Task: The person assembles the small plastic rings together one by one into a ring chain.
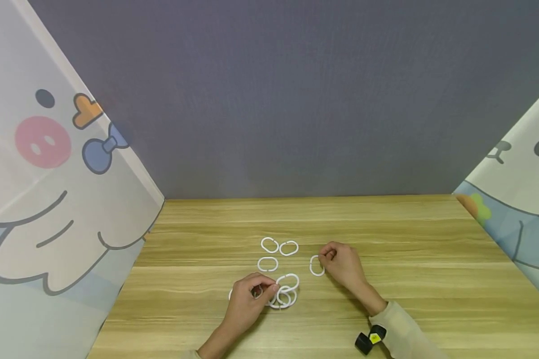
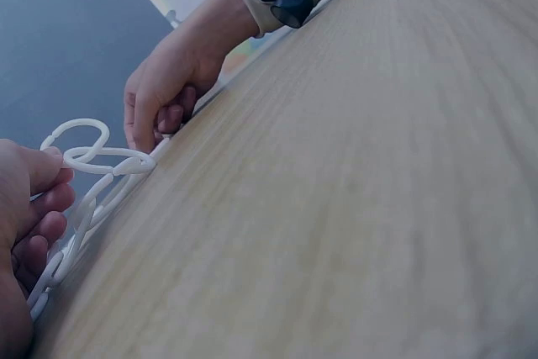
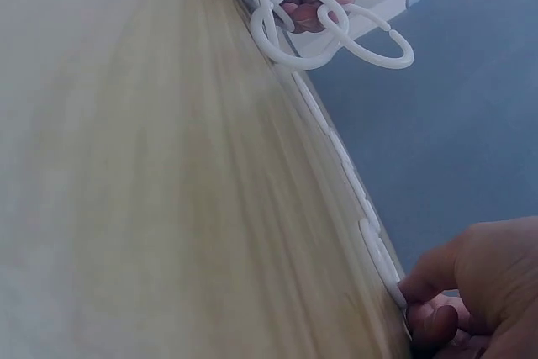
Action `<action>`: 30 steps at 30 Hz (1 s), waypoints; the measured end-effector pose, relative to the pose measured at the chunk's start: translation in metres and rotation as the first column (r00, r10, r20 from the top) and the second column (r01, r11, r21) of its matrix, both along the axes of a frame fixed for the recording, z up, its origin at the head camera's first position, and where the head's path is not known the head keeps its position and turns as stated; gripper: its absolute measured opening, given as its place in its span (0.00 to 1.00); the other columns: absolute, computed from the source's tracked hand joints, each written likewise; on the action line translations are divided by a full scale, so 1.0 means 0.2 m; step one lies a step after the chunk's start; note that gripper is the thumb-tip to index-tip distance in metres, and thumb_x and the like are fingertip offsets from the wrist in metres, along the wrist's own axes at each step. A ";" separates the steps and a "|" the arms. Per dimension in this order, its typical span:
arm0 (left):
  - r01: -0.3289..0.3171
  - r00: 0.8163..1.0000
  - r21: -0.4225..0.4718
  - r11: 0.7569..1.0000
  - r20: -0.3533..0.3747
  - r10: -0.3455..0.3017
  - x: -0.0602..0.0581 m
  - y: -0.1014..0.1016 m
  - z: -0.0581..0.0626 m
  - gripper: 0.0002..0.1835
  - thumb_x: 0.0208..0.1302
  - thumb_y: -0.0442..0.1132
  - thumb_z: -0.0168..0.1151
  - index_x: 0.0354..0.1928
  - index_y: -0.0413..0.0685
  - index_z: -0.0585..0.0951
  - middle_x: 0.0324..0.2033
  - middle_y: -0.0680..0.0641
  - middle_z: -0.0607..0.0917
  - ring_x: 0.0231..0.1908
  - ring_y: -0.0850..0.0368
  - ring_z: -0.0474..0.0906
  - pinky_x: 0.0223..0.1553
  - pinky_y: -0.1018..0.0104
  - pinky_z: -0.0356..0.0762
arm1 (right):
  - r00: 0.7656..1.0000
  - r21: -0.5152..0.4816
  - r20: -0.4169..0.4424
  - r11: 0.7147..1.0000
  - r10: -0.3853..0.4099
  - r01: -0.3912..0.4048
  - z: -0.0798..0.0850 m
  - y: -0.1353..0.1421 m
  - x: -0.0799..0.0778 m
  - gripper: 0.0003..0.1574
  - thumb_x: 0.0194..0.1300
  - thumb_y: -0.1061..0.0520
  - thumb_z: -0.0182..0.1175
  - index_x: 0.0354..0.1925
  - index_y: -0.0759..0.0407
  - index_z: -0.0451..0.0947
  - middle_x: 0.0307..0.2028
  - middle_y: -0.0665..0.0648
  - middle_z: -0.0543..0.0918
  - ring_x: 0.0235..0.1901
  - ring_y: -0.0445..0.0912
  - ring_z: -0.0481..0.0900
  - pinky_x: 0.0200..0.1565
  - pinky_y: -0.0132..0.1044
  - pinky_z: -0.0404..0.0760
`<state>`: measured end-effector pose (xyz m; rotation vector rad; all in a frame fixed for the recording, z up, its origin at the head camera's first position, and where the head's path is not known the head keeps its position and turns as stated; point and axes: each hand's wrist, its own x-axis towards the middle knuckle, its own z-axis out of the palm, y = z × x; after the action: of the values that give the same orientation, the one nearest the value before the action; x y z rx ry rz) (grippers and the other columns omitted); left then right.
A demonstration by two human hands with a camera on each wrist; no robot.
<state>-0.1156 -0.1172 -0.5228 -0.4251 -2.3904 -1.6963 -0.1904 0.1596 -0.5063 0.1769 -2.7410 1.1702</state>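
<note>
Several white oval plastic rings with a small gap lie on the table, some linked into a chain (image 1: 280,307). My left hand (image 1: 247,303) pinches the end ring (image 1: 298,282) of this chain between thumb and index finger, raised off the wood. Linked rings hang from it in the right wrist view, and part of the chain is hidden behind the left hand. Farther right, my right hand (image 1: 345,265) pinches the edge of a single loose ring (image 1: 311,267), which lies flat or nearly flat on the tabletop.
Beyond the left hand lie three loose rings, one (image 1: 262,243) at the far left, one (image 1: 289,255) beside it and one (image 1: 267,258) nearer. The wooden table (image 1: 408,229) meets a grey panel (image 1: 296,99) at the back. Cartoon-printed panels stand at both sides.
</note>
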 end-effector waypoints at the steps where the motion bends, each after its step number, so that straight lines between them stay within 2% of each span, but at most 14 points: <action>1: 0.000 1.000 -0.002 1.000 -0.002 0.000 0.00 0.00 0.00 0.07 0.68 0.36 0.80 0.36 0.60 0.93 0.31 0.61 0.88 0.30 0.67 0.77 0.34 0.72 0.77 | 1.000 0.007 0.001 1.000 0.002 -0.002 0.00 0.00 0.00 0.08 0.63 0.68 0.73 0.31 0.56 0.87 0.23 0.48 0.80 0.23 0.38 0.74 0.28 0.31 0.73; 5: -0.002 1.000 -0.010 1.000 -0.005 0.002 0.00 0.00 -0.01 0.08 0.68 0.36 0.80 0.36 0.61 0.93 0.31 0.62 0.87 0.30 0.67 0.77 0.34 0.72 0.77 | 1.000 0.015 -0.020 1.000 0.019 -0.018 -0.01 0.00 0.00 0.07 0.64 0.67 0.72 0.32 0.56 0.87 0.24 0.47 0.80 0.23 0.38 0.73 0.27 0.32 0.72; 12: -0.006 1.000 -0.007 1.000 0.013 0.006 0.00 0.00 0.00 0.09 0.68 0.36 0.80 0.36 0.63 0.93 0.31 0.62 0.87 0.31 0.67 0.77 0.34 0.72 0.77 | 0.991 -0.055 -0.129 0.997 0.046 -0.053 -0.06 0.01 -0.01 0.05 0.68 0.66 0.71 0.35 0.60 0.84 0.27 0.48 0.81 0.25 0.38 0.74 0.27 0.34 0.73; 14: -0.007 1.000 -0.007 1.000 0.015 0.007 0.00 0.00 0.00 0.09 0.68 0.36 0.80 0.36 0.63 0.93 0.31 0.62 0.87 0.31 0.67 0.77 0.35 0.71 0.77 | 0.994 -0.102 -0.104 0.994 0.035 -0.046 -0.06 0.01 -0.01 0.04 0.71 0.67 0.70 0.38 0.62 0.83 0.29 0.51 0.83 0.25 0.39 0.74 0.27 0.33 0.73; 18: -0.007 1.000 -0.009 1.000 0.013 0.007 0.00 0.00 0.00 0.08 0.68 0.36 0.80 0.36 0.63 0.93 0.31 0.62 0.87 0.31 0.67 0.77 0.34 0.71 0.77 | 1.000 -0.229 0.006 0.973 0.021 -0.019 -0.03 0.00 0.00 0.03 0.77 0.68 0.66 0.42 0.68 0.82 0.32 0.58 0.86 0.27 0.41 0.78 0.29 0.30 0.75; 21: -0.005 1.000 -0.007 1.000 0.009 0.005 0.00 0.00 0.00 0.08 0.68 0.36 0.80 0.36 0.62 0.93 0.31 0.62 0.87 0.31 0.67 0.77 0.34 0.71 0.77 | 0.996 -0.340 0.087 0.940 0.013 0.017 -0.01 -0.01 0.00 0.03 0.79 0.69 0.64 0.43 0.70 0.81 0.32 0.61 0.87 0.27 0.40 0.80 0.28 0.29 0.77; 25: -0.002 1.000 -0.005 1.000 0.006 0.002 -0.01 0.00 -0.01 0.08 0.68 0.37 0.80 0.36 0.62 0.93 0.31 0.62 0.87 0.31 0.67 0.77 0.34 0.71 0.77 | 0.986 -0.467 0.161 0.883 0.035 0.045 0.01 -0.04 0.02 0.03 0.80 0.69 0.63 0.45 0.72 0.81 0.31 0.61 0.86 0.23 0.41 0.78 0.25 0.29 0.77; 28: -0.001 1.000 -0.005 1.000 0.003 0.001 -0.01 0.00 -0.01 0.08 0.68 0.37 0.80 0.36 0.62 0.93 0.31 0.62 0.87 0.31 0.67 0.77 0.35 0.71 0.78 | 0.984 -0.500 0.170 0.865 0.059 0.034 0.02 -0.07 0.03 0.03 0.79 0.69 0.64 0.45 0.72 0.80 0.30 0.60 0.85 0.22 0.42 0.77 0.25 0.29 0.77; 30: -0.001 1.000 -0.010 1.000 0.003 0.001 -0.01 0.00 -0.01 0.08 0.69 0.37 0.80 0.36 0.62 0.93 0.31 0.62 0.87 0.31 0.67 0.77 0.35 0.70 0.78 | 0.985 -0.500 0.159 0.866 0.068 0.021 0.04 -0.09 0.05 0.03 0.79 0.69 0.64 0.45 0.72 0.81 0.30 0.61 0.85 0.22 0.42 0.77 0.25 0.29 0.77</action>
<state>-0.1167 -0.1176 -0.5246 -0.4232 -2.4018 -1.6861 -0.1811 0.1424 -0.4991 0.0443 -2.4571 1.9351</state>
